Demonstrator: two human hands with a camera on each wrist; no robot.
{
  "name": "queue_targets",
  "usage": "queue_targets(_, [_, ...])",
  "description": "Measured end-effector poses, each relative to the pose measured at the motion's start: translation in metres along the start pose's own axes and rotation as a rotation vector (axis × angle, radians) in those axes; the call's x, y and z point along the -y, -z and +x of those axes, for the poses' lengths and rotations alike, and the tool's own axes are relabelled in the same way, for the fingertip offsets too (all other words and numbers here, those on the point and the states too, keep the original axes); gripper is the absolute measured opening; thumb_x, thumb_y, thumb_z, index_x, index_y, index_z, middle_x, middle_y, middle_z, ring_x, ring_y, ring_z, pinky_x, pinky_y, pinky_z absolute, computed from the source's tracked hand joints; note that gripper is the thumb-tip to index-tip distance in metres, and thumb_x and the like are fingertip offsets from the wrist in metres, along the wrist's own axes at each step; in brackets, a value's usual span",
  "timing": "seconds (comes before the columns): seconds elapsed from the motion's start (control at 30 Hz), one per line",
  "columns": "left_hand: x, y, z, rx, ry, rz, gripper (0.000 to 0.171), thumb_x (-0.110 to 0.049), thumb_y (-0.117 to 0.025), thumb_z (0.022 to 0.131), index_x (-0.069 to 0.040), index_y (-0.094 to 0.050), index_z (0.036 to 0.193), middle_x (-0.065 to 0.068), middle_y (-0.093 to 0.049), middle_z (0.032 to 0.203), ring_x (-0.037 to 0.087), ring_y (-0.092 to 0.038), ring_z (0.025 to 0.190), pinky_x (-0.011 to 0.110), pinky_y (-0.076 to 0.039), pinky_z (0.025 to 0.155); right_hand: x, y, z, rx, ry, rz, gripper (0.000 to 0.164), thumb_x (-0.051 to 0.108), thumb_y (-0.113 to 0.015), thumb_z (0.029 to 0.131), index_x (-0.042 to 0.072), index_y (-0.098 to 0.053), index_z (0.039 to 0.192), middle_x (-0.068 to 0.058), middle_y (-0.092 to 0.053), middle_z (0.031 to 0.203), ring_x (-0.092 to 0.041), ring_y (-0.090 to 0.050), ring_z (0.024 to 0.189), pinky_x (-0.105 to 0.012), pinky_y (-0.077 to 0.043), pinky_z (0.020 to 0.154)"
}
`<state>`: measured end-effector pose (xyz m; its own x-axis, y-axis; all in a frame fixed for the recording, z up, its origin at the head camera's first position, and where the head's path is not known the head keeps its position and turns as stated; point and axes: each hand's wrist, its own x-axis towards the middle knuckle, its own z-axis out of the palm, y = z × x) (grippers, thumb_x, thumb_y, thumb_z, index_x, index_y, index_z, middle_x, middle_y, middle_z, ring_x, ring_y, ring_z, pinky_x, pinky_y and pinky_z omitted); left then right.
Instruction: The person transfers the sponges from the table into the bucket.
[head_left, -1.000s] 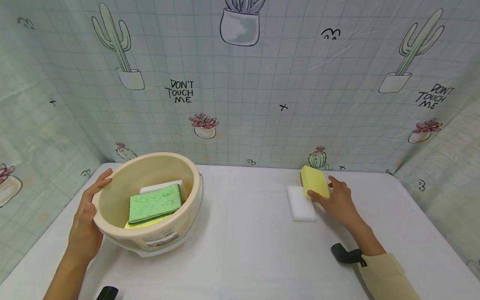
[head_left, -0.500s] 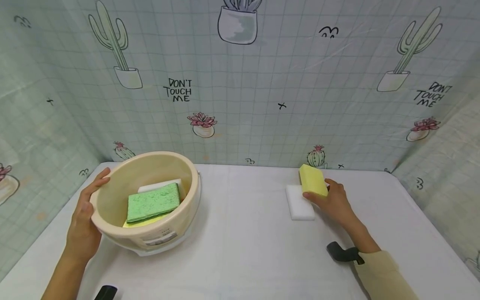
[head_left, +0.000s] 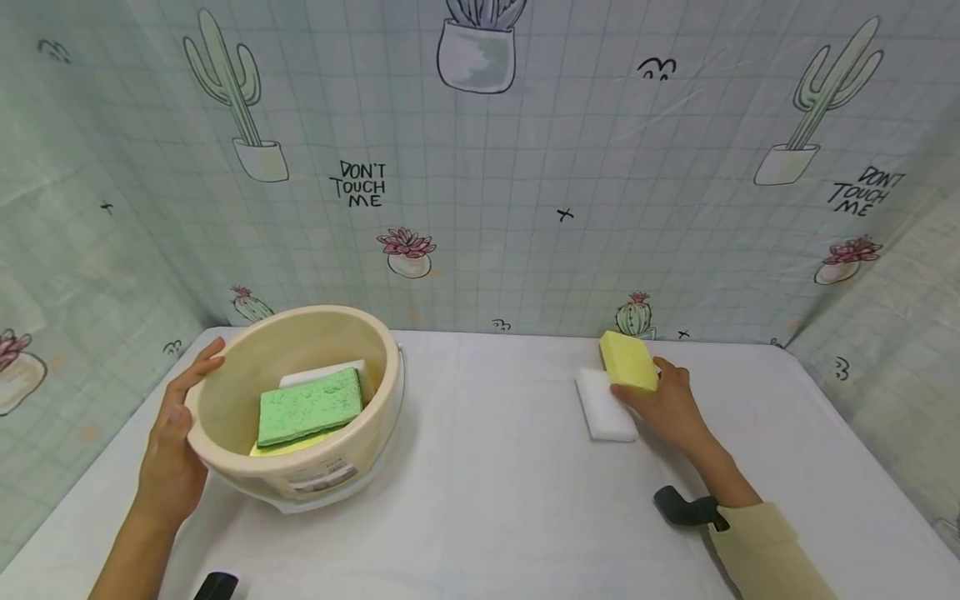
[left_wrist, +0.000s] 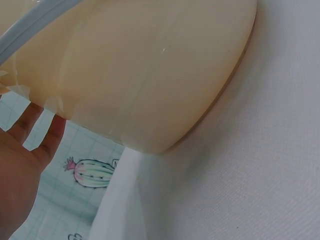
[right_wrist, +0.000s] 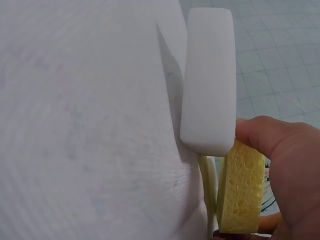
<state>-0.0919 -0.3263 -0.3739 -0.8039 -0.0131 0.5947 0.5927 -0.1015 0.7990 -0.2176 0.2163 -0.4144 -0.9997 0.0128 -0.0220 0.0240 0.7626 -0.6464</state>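
Observation:
A cream bucket (head_left: 225, 446) stands at the left with its mouth leaning toward me. My left hand (head_left: 171, 454) grips its left side, fingers round the rim; in the left wrist view, two fingers (left_wrist: 52, 137) reach up to its wall. Inside lie a green sponge (head_left: 311, 408), a yellow one partly hidden below it, and a white block (head_left: 322, 372) behind. On the right, my right hand (head_left: 667, 408) pinches a yellow sponge (head_left: 628, 360) between thumb and fingers. A white foam block (head_left: 604, 408) is just in front of it; the thumb tip overlaps its end in the right wrist view.
A white cloth (head_left: 480, 500) covers the table. Behind it hangs a cactus-print curtain (head_left: 480, 192) that also closes in both sides. Black camera mounts show near the right wrist (head_left: 686, 507) and at the bottom left (head_left: 216, 586).
My right fingers have moved in against the far side of the yellow sponge. The white foam block has turned slightly, its near end shifting right. My left hand and the bucket stay put.

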Motion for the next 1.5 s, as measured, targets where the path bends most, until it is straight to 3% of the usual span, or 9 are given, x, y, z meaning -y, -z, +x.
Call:
queue_targets(0.27, [0.001, 0.001, 0.0, 0.013, -0.014, -0.001, 0.047, -0.022, -0.028, 0.104, 0.004, -0.031, 0.144, 0.012, -0.015, 0.156, 0.022, -0.008, 0.143, 0.022, -0.012, 0.111, 0.004, 0.003, -0.001, -0.02, 0.013, 0.007, 0.09, 0.039, -0.067, 0.088, -0.018, -0.022, 0.14, -0.036, -0.03, 0.126, -0.04, -0.043, 0.103, -0.052, -0.042, 0.084])
queue_targets(0.5, [0.002, 0.002, 0.0, 0.012, -0.014, 0.006, 0.047, -0.021, -0.028, 0.104, 0.004, -0.031, 0.144, 0.012, -0.016, 0.156, 0.022, -0.008, 0.143, 0.022, -0.011, 0.112, 0.007, 0.01, -0.002, -0.058, 0.085, -0.012, 0.082, 0.032, -0.07, 0.086, -0.019, -0.03, 0.137, -0.036, -0.035, 0.123, -0.04, -0.044, 0.1, -0.049, -0.043, 0.079])
queue_targets(0.93, [0.0, 0.001, 0.0, 0.008, -0.005, 0.003, 0.047, -0.02, -0.027, 0.104, 0.003, -0.032, 0.144, 0.012, -0.015, 0.156, 0.022, -0.007, 0.143, 0.022, -0.012, 0.111, 0.023, 0.02, -0.01, -0.082, 0.223, 0.034, 0.077, 0.033, -0.07, 0.087, -0.011, -0.034, 0.14, -0.028, -0.038, 0.126, -0.035, -0.049, 0.099, -0.04, -0.048, 0.075])
queue_targets(1.13, [-0.001, 0.001, -0.001, 0.003, -0.008, 0.002, 0.047, -0.021, -0.028, 0.104, 0.003, -0.032, 0.144, 0.012, -0.016, 0.156, 0.022, -0.008, 0.143, 0.022, -0.012, 0.112, 0.036, 0.026, -0.016, -0.102, 0.3, 0.051, 0.073, 0.026, -0.072, 0.086, -0.011, -0.036, 0.138, -0.026, -0.039, 0.127, -0.035, -0.05, 0.101, -0.045, -0.047, 0.08])
queue_targets(1.5, [0.001, 0.002, -0.001, 0.007, -0.007, 0.023, 0.046, -0.02, -0.028, 0.104, 0.003, -0.032, 0.144, 0.012, -0.015, 0.157, 0.022, -0.008, 0.143, 0.022, -0.013, 0.111, 0.042, 0.027, -0.016, -0.128, 0.35, 0.073, 0.073, 0.023, -0.074, 0.085, -0.009, -0.036, 0.138, -0.026, -0.04, 0.127, -0.036, -0.048, 0.102, -0.052, -0.045, 0.085])
